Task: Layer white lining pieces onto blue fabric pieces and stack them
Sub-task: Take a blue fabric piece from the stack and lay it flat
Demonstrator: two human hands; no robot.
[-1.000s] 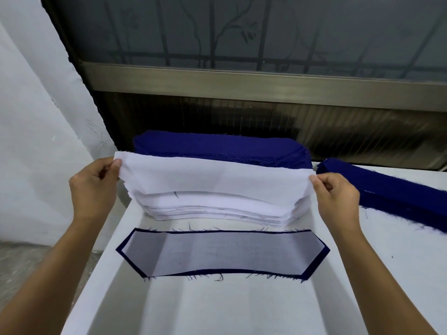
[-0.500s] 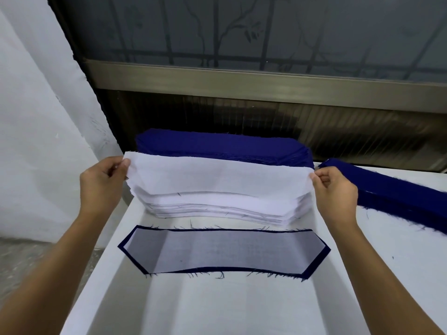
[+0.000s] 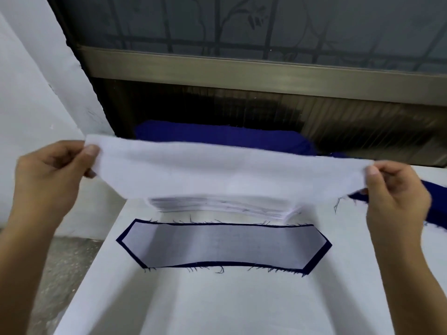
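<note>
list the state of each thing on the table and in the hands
held lining piece, in the air, stretched between both hands
left hand, pinches its left end
right hand, pinches its right end
lining stack, piled on the table
layered blue piece, flat on the table, lining on top
back blue stack, piled, partly hidden
right blue pile, lying flat

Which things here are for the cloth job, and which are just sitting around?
For the job: white piece, pinched by left hand and right hand; white pile; blue pile; more blue cloth; layered piece; table.
Just there: window; wall; floor.
</note>
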